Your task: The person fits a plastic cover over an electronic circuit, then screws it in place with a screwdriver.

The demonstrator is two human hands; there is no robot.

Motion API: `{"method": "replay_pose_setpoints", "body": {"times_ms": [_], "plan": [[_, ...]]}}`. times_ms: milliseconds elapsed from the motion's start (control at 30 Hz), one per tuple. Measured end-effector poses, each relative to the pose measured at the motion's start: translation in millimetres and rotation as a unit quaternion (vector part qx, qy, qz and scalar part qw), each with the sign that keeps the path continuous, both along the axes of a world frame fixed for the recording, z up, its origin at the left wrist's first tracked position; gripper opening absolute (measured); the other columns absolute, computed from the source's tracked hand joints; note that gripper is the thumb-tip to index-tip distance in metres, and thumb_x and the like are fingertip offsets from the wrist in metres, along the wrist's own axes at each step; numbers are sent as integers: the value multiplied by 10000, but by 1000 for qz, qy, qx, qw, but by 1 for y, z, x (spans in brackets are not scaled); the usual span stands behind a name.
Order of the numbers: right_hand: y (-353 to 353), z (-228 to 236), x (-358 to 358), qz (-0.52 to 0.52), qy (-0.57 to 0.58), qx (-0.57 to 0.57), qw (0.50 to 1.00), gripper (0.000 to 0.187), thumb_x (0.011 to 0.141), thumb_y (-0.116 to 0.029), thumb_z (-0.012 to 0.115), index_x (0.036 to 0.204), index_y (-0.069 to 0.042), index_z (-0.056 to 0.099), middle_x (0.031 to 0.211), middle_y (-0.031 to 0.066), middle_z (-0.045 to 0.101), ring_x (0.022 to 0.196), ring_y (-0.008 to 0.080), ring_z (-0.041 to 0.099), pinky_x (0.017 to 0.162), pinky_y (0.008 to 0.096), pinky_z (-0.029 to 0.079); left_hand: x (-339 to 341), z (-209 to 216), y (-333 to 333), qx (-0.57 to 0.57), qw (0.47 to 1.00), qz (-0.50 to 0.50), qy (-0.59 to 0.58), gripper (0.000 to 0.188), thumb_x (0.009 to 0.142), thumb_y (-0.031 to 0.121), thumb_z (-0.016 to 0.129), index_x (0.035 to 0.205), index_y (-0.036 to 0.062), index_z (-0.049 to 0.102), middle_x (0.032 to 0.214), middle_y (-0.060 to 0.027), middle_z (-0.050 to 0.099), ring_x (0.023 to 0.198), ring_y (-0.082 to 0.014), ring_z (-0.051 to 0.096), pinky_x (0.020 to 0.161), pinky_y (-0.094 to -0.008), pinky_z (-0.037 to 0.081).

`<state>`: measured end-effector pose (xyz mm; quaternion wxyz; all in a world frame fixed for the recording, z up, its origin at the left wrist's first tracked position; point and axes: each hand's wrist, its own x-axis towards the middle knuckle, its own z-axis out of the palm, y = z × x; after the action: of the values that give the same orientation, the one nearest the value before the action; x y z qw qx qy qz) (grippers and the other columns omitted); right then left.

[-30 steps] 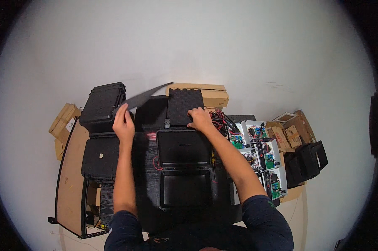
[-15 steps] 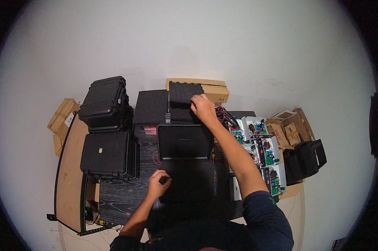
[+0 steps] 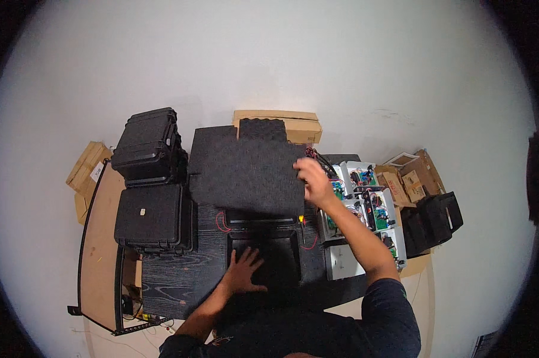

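Observation:
My right hand has its fingers curled at the right edge of a large flat sheet of black foam. That sheet is raised over the lid of an open black hard case, hiding most of the lid. My left hand is spread flat over the dark base of the case, holding nothing; whether it touches the bottom cannot be made out. Behind the sheet stands a black foam piece with a wavy top edge.
Closed black hard cases are stacked at the left. To the right sit several white open housings with green circuit boards and wires. A yellow-tipped tool and red wire lie beside the case. Cardboard boxes stand behind.
My right hand has left the wavy foam and moved nearer and to the right. The large foam sheet now covers the lid. My left hand has uncurled and shifted right over the base.

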<state>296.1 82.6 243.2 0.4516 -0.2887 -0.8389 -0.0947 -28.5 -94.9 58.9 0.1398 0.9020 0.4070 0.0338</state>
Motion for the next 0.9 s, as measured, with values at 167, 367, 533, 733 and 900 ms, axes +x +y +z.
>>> {"method": "replay_pose_setpoints", "body": {"times_ms": [167, 367, 533, 733, 900], "plan": [[-37, -64, 21, 21, -156, -86, 984, 362, 716, -21, 734, 1057, -9, 613, 1264, 183, 618, 1274, 411, 598, 1079, 501, 518, 8, -13, -6, -41, 995, -85, 40, 1022, 867, 883, 484, 1595, 167, 465, 1731, -116, 274, 1618, -356, 148, 1231, -753, 84], [-37, -111, 22, -23, -206, -84, 975, 242, 921, -144, 599, 1150, -83, 646, 1369, 152, 605, 1397, 365, 520, 1165, 506, 442, 15, -33, 14, -24, 992, -80, 90, 817, 943, 776, 506, 1582, 269, 492, 1725, -83, 300, 1616, -326, 179, 1256, -710, 106], [-39, -130, 23, -111, -277, -48, 953, 318, 950, -144, 562, 1258, -131, 642, 1412, 112, 599, 1446, 315, 483, 1233, 565, 339, 24, -25, 17, -119, 987, -66, 91, 765, 947, 711, 569, 1579, 286, 498, 1741, -65, 266, 1623, -320, 158, 1256, -712, 107], [-48, -131, -2, -143, -297, -149, 932, 423, 870, -197, 703, 1285, -130, 656, 1420, 103, 585, 1427, 306, 481, 1225, 634, 298, 14, -45, 17, -157, 985, -23, 65, 650, 988, 551, 625, 1551, 239, 537, 1740, -88, 262, 1618, -331, 178, 1261, -692, 142], [-58, -138, -43, -168, -226, -183, 942, 555, 821, -211, 756, 1358, -133, 640, 1530, 138, 496, 1475, 346, 410, 1218, 661, 264, 13, -48, 37, -54, 998, -18, -38, 596, 954, 381, 692, 1490, 146, 579, 1680, -130, 354, 1557, -355, 301, 1234, -674, 234]]}}
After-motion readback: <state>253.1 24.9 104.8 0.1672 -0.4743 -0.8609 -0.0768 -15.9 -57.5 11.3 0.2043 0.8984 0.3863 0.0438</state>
